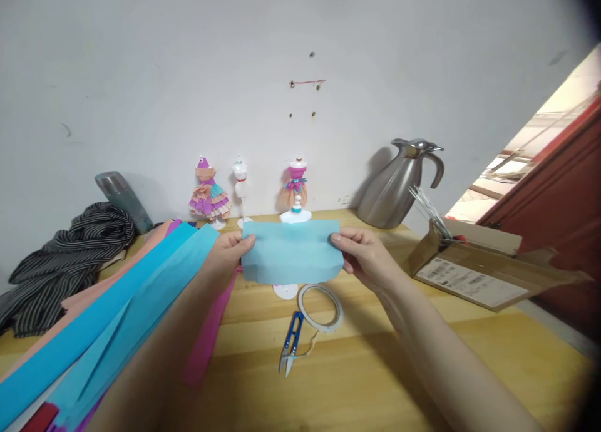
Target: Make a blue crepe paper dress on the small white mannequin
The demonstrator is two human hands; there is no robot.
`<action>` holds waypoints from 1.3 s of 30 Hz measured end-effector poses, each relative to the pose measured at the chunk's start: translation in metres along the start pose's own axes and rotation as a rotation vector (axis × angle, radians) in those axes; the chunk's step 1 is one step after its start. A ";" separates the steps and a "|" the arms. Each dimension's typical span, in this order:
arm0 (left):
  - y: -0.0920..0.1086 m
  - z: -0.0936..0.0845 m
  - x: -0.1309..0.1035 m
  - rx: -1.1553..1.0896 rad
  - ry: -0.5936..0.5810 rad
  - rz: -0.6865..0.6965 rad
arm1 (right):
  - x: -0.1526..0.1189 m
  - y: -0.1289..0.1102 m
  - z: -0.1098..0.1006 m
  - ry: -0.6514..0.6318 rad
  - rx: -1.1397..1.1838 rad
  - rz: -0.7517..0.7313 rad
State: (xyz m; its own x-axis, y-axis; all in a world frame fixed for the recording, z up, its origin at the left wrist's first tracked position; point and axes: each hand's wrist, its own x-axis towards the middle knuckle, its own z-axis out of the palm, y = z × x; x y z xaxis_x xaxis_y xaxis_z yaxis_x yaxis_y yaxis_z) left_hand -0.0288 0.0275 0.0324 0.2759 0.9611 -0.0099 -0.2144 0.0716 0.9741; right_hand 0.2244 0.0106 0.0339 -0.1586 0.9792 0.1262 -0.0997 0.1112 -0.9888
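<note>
A rectangular piece of light blue crepe paper [292, 252] is stretched out above the table. My left hand [231, 249] pinches its left edge, thumb in front and fingers behind. At the opposite edge my right hand [361, 252] grips it in the same way. Below the paper lie a roll of white tape [300, 307] and blue-handled thread snips [292, 343] with their blades apart. A white round base [285, 291] shows under the paper's lower edge; whatever stands on it is hidden behind the paper.
Along the wall stand small dress forms, one in a ruffled paper dress [209, 194], one plain white [240, 185], one in a pink top [297, 181]. Crepe paper strips [107, 300], striped cloth [79, 250] and a flask [123, 197] are left; a steel jug [392, 188] and cardboard box [479, 272] right.
</note>
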 end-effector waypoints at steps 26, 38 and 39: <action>0.019 -0.003 -0.026 -0.039 -0.089 0.214 | -0.021 -0.028 0.004 -0.091 0.438 0.050; 0.009 0.011 -0.018 0.354 0.163 0.568 | -0.022 -0.010 0.007 0.085 -0.023 -0.406; 0.009 0.011 -0.018 0.405 0.175 0.579 | -0.022 -0.010 0.008 0.106 -0.080 -0.456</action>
State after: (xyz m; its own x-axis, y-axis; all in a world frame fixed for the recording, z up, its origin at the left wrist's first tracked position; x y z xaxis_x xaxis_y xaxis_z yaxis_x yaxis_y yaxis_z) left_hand -0.0254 0.0080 0.0435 0.0622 0.8462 0.5293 0.0924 -0.5329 0.8411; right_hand 0.2212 -0.0137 0.0414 -0.0149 0.8386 0.5445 -0.0590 0.5429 -0.8377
